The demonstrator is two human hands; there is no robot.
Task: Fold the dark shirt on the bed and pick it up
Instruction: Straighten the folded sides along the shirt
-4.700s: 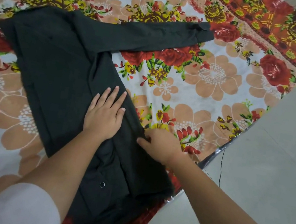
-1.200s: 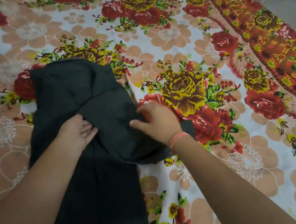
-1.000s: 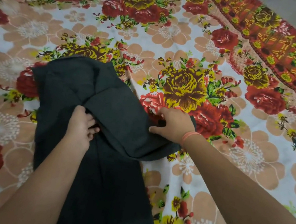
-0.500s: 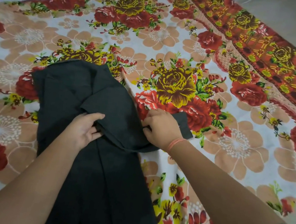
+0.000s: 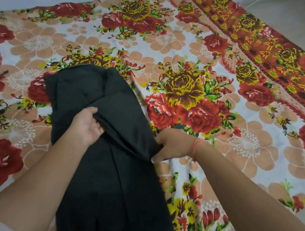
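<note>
The dark shirt (image 5: 110, 178) lies lengthwise on the floral bed (image 5: 197, 49), a fold drawn across it; my left hand (image 5: 86, 125) curls thumb and fingers round the fold's edge, and my right hand (image 5: 172, 146) pinches its right end. I judge the cloth light and limp, best taken at folded edges. The right fingertips are buried in cloth, and the hem runs out of frame.
</note>
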